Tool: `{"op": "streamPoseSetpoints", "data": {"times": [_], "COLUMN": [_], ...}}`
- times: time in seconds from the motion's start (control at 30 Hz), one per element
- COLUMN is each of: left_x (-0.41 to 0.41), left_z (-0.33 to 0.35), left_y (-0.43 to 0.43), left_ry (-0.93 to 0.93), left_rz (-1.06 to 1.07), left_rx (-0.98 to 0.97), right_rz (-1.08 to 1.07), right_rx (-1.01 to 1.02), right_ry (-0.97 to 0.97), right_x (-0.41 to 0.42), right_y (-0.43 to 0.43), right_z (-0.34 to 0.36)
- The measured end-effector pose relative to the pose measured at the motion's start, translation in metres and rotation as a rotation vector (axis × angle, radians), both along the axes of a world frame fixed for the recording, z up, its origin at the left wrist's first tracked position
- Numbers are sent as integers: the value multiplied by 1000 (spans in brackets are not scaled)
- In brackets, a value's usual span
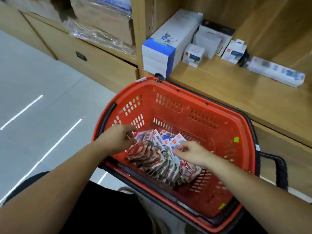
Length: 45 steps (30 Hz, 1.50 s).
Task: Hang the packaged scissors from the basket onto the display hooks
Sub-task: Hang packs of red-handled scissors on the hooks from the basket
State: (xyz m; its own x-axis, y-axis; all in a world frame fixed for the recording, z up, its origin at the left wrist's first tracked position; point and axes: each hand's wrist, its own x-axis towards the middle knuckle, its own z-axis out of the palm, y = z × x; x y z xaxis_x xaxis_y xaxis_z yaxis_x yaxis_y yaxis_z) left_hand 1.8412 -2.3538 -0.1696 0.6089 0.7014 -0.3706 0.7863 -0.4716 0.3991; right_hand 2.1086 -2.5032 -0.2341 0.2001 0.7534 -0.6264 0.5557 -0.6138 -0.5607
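A red plastic basket (pixel 194 105) with black handles stands in front of me. A row of several packaged scissors (pixel 158 157) with red handles and white-blue cards lies on its floor. My left hand (pixel 119 137) reaches in at the left end of the row, fingers curled around the top of the leftmost packs. My right hand (pixel 190 152) is over the right part of the row, thumb and fingers pinching the top edge of a pack there. No display hooks are in view.
A wooden shelf (pixel 228 92) runs behind the basket, carrying a tall white-blue box (pixel 162 53) and several small white boxes (pixel 194 54). Wooden drawers (pixel 94 63) and plastic-wrapped cartons (pixel 104 27) stand at the left. Grey floor (pixel 33 98) lies to the left.
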Motion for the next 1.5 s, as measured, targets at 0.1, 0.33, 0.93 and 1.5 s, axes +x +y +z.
{"op": "streamPoseSetpoints", "data": {"times": [0.1,0.33,0.93,1.5], "left_x": [-1,0,-3,6], "left_z": [-11,-36,-61,-63], "left_y": [0,10,25,28], "left_ry": [100,234,147,218], "left_rz": [-63,-69,46,-22], "left_rx": [-33,-92,-288,-349], "right_rz": [-86,-189,-224,-537], "right_rx": [-25,-282,-353,-114], "right_ry": [85,71,321,325], "right_x": [-39,-101,-76,-52], "right_y": [33,89,85,37], "right_z": [-37,-74,-75,-71]}}
